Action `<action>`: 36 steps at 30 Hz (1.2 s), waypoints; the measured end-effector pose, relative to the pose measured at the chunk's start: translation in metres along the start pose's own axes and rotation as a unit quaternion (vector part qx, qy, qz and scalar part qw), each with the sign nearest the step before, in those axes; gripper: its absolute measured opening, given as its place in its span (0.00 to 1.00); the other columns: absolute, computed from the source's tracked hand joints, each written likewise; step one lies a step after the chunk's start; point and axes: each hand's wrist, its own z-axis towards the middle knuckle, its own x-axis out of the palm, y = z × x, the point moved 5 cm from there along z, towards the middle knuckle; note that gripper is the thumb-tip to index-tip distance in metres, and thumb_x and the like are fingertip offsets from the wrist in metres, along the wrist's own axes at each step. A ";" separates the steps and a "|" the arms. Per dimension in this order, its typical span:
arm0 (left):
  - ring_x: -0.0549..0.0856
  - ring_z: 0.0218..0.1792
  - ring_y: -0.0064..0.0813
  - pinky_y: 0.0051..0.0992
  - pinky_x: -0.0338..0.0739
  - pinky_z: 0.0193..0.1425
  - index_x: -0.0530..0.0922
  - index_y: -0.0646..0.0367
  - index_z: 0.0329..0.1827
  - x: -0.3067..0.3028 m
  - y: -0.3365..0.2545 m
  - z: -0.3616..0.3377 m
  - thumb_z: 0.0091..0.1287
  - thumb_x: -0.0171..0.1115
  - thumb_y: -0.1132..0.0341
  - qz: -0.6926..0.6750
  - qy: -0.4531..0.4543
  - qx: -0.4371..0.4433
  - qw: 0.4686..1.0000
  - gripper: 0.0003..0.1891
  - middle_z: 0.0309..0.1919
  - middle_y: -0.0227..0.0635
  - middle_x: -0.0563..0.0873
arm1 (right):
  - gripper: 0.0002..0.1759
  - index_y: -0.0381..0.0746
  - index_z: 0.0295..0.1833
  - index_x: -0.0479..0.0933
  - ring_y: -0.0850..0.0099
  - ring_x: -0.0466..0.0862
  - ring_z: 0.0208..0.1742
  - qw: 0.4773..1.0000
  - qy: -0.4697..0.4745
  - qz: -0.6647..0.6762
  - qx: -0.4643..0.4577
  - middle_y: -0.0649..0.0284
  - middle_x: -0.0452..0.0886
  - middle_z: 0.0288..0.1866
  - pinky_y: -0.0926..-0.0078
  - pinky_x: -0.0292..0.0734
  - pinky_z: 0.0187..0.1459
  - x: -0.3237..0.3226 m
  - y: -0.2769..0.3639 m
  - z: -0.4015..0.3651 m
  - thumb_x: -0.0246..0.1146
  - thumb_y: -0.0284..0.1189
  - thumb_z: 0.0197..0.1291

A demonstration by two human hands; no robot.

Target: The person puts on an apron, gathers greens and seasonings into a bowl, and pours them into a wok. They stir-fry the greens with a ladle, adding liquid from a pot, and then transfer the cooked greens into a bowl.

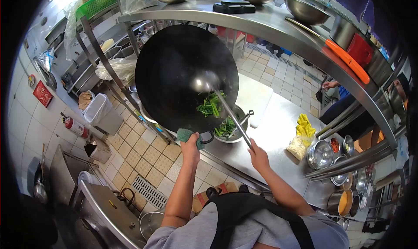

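A large black wok is tilted up over the steel table. My left hand is closed at its near handle, with a green pad against the grip. My right hand grips the long metal handle of a ladle, whose shiny bowl is inside the wok. Cooked leafy greens lie low on the wok's inner wall, beside the ladle. Just below the wok's right edge stands a metal bowl holding more greens; the wok hides part of it.
A white cutting board lies on the steel table behind the bowl. Yellow gloves and several ingredient bowls sit at the right. A steel shelf crosses above. Another person's hand shows at far right.
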 end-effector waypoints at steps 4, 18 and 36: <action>0.79 0.33 0.25 0.25 0.74 0.37 0.74 0.60 0.43 -0.007 -0.016 0.021 0.54 0.60 0.77 0.026 0.016 -0.010 0.999 0.13 0.34 0.30 0.79 | 0.30 0.55 0.69 0.65 0.54 0.81 0.42 0.999 0.041 -0.013 -0.021 0.54 0.81 0.39 0.61 0.75 0.45 -0.049 -0.090 -0.048 0.60 0.29 0.61; 0.80 0.31 0.26 0.28 0.76 0.34 0.73 0.59 0.41 -0.004 -0.027 0.011 0.55 0.58 0.77 0.024 0.055 -0.039 0.997 0.10 0.31 0.31 0.78 | 0.29 0.57 0.67 0.68 0.58 0.80 0.49 0.999 0.037 -0.006 -0.013 0.54 0.80 0.47 0.63 0.74 0.51 -0.025 -0.085 -0.024 0.59 0.28 0.60; 0.77 0.25 0.29 0.31 0.72 0.26 0.72 0.59 0.38 -0.036 -0.036 -0.020 0.55 0.60 0.71 0.031 0.041 -0.145 0.988 0.09 0.28 0.34 0.76 | 0.23 0.53 0.60 0.75 0.58 0.80 0.39 0.984 -0.057 -0.156 -0.060 0.57 0.79 0.34 0.63 0.73 0.41 -0.194 -0.035 0.031 0.59 0.29 0.58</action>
